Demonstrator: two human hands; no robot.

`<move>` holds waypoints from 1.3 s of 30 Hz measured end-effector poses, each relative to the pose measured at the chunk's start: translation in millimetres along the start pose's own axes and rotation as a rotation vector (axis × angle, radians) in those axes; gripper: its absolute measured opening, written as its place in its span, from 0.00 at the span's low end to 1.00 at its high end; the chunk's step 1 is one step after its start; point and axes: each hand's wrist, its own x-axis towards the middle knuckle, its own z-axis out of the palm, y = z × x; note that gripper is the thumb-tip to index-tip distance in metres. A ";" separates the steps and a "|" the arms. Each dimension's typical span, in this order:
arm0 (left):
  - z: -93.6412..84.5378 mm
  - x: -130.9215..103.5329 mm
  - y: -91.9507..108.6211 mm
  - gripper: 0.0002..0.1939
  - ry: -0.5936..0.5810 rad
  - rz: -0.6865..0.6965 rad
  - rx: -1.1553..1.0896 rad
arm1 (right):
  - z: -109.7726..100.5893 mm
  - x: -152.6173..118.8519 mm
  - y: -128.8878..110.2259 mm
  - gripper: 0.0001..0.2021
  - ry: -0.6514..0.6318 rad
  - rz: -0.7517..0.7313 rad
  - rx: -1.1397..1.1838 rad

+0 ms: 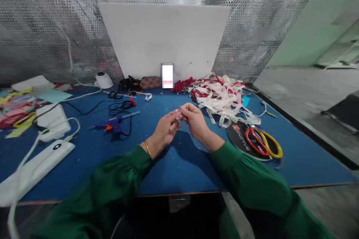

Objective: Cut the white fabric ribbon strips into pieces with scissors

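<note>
My left hand (pixel 165 129), with a gold bangle at the wrist, has its fingers curled and the thumb and forefinger pinched together. Fingertip to fingertip with it is my right hand (pixel 195 119), also closed in a pinch. Between them shows a small pale pink piece (pixel 178 114), mostly covered by the fingers; its kind cannot be made out. Both hands are held over the middle of the blue table (pixel 151 171). To the right of my right hand lies a heap of white and red ribbon strips (pixel 221 95).
Scissors with red and yellow handles (pixel 270 145) rest on a black round pad (pixel 238 136). Leftwards lie a blue glue gun (pixel 113 124) with its cable, a white power strip (pixel 36 170) and coloured scraps (pixel 19 110). A lit phone (pixel 167 75) leans against a white board (pixel 168 37).
</note>
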 end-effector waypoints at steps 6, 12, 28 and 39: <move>2.9 -0.8 4.7 0.12 0.068 0.022 0.043 | 1.2 -1.7 -3.8 0.15 0.001 0.036 0.061; 3.7 -1.1 4.3 0.14 0.096 0.088 0.188 | -1.0 -1.0 -8.0 0.18 0.053 0.169 0.173; 0.3 4.1 17.6 0.15 0.199 0.238 0.256 | -9.6 6.3 -17.5 0.10 -0.160 0.034 -0.495; -1.5 2.7 25.8 0.17 0.178 0.201 0.300 | -8.7 4.7 -22.1 0.08 0.036 -0.268 -0.547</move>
